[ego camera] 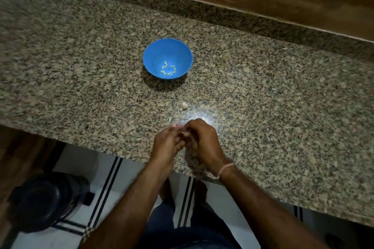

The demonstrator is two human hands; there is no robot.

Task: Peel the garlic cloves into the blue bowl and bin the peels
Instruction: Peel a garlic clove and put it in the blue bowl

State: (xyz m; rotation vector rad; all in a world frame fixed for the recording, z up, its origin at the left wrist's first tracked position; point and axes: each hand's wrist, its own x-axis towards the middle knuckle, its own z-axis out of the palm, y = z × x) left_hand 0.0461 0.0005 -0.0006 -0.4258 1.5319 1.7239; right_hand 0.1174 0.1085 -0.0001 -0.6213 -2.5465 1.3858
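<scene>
Pinching one pink-skinned garlic clove (179, 127) together at lower centre, the left hand (166, 144) and right hand (204, 141) are hovering over the granite counter (81, 66), while the blue bowl (158, 51), holding peeled cloves (168, 69), is sitting at mid-frame.

I count only one view, a wide-angle camera worn on the person's head, facing forward and steeply down over the near edge of the speckled brown-and-grey granite table (263, 91). The table runs slantwise through the picture, its far edge climbing from right to left, so the head sits a little askew to it. The left hand (168, 143) and right hand (204, 143), pinching a small pale garlic clove (178, 127) between them, are close under the lens, with the forearms coming in from the bottom edge. The round blue plastic bowl (162, 48) lies farther off, near the centre. Below the table's edge the view drops to the white, black-striped floor (81, 163).
</scene>
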